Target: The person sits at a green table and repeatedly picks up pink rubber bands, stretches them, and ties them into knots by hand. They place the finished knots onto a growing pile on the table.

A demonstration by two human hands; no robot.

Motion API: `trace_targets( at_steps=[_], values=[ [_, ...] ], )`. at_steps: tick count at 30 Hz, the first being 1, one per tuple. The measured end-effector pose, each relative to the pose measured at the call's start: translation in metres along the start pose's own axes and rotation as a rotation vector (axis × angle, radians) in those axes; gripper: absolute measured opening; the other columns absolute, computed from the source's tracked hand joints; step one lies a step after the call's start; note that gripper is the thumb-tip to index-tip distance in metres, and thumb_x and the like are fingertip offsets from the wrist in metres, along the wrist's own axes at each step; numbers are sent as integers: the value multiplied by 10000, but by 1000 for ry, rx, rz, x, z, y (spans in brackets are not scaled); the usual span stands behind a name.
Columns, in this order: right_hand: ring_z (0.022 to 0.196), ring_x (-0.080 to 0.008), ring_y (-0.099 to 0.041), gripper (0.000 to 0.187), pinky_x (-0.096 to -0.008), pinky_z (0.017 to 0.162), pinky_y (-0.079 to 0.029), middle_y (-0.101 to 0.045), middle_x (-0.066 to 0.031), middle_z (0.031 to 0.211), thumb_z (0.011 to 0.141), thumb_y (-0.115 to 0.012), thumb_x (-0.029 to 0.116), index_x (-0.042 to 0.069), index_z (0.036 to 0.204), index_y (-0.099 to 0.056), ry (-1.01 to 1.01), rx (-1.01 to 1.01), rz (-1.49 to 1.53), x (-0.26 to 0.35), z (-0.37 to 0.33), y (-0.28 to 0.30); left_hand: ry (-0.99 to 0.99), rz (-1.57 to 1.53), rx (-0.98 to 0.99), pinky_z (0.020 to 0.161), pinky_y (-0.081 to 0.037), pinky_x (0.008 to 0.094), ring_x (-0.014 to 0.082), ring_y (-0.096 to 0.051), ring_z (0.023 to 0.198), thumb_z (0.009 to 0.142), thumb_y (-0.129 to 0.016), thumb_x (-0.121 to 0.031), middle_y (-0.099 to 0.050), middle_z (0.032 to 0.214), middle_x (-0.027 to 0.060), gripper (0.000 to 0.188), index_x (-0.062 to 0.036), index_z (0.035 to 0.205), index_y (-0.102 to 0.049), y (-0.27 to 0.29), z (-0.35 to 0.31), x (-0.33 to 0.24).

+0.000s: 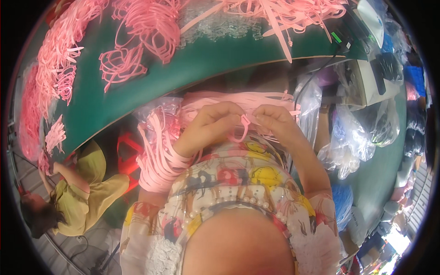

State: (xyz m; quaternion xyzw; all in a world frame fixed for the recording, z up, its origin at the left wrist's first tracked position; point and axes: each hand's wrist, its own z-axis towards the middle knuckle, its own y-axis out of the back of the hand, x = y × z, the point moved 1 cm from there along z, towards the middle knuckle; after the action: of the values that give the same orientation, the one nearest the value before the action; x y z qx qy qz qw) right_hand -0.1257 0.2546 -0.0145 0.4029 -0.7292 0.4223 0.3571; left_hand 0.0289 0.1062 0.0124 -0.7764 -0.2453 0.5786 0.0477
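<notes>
In front of my belly my two hands meet over one pink strap (244, 127), whose end is bent into a small loop. My left hand (214, 123) pinches it from the left between thumb and finger. From the right, my right hand (276, 121) pinches close by, its fingertips almost touching the left ones. Exactly how the strap's end sits between the fingertips is too small to tell. A thick bunch of looped pink straps (158, 158) hangs over my left forearm. Beyond my hands lies a layer of long flat pink straps (201, 100).
A green table (87, 110) curves across ahead, bearing heaps of pink straps (153, 27) and a pile of clear plastic pieces (220, 27). Clear plastic bags (350, 133) and a cardboard box (369, 85) stand right. At left, a person in yellow-green (75, 197) handles pink straps.
</notes>
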Motion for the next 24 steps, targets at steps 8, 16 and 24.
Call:
trace_targets(
  at_steps=[8,16,24],
  values=[
    [610,-25,-441,144,-190,540,-341,-503,52,671,907,-555,156,27,913,-619,-57,65,39,5,4,-3,99,17,-18,489,-273,169,-2,-392,576,931,-542,-192,-539,733,-58,178,-47,997,-620,3,-2,-1],
    [615,-9,-432,130,-185,538,-344,-502,60,681,923,-539,143,37,904,-612,43,4,-120,4,17,-13,128,-23,-48,590,-450,195,52,-541,752,936,-538,-117,-565,817,-9,122,-15,973,-593,6,-2,-8],
    [671,-45,-513,128,-222,572,-390,-548,23,732,918,-565,161,39,930,-603,81,21,-239,-7,17,-12,75,124,3,528,-391,181,39,-506,629,920,-552,-161,-581,754,-13,159,-16,956,-606,11,2,7]
  ],
)
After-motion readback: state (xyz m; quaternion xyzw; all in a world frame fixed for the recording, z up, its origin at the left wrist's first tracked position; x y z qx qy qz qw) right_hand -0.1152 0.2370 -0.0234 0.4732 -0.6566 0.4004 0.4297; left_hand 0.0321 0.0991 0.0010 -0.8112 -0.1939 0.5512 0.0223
